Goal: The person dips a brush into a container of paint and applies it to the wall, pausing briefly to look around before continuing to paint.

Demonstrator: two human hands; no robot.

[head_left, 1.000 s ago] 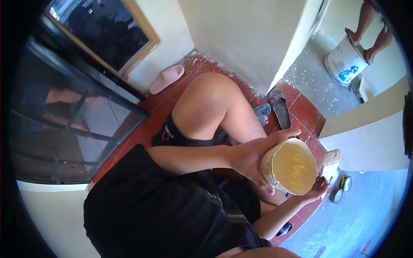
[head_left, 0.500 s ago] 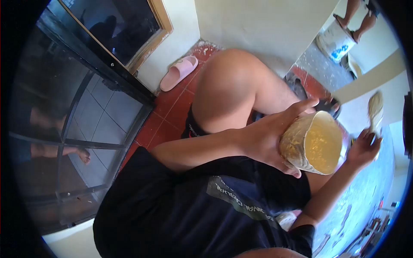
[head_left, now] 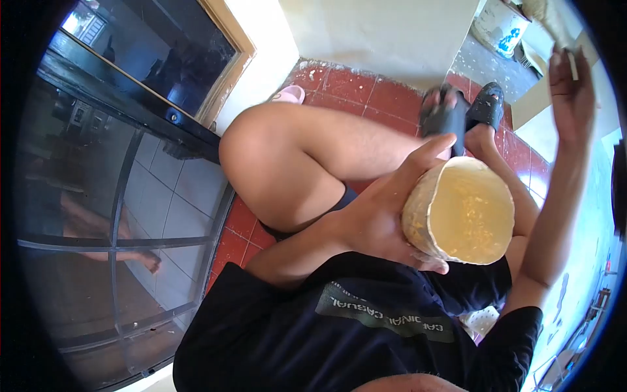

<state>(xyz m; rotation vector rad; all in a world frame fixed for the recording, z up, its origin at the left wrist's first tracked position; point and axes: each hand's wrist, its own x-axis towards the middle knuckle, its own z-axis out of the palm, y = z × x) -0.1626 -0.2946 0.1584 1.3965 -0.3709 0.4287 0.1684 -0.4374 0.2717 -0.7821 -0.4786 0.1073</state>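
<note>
My left hand (head_left: 385, 225) is wrapped round a paint-smeared cup (head_left: 418, 219), thumb over the far side and fingers beneath. Pale yellow paint shows inside the cup, whose mouth tilts toward me. Up at the top right, my right hand (head_left: 571, 98) is raised and closed on the thin handle of a paintbrush (head_left: 552, 23). The pale bristles lie partly beyond the view's edge, apart from the cup.
Black slippers (head_left: 444, 117) are on my feet on the red tiled floor (head_left: 339, 88). A pink slipper (head_left: 290, 95) lies by the wall. Along the left stands a dark glass door (head_left: 157, 189). A paint-stained white bucket (head_left: 498, 29) is at the upper right.
My right hand has risen with the paintbrush toward the upper right. The cup has shifted slightly left and shows more of its inside. My knee has swung left, and the view has shifted.
</note>
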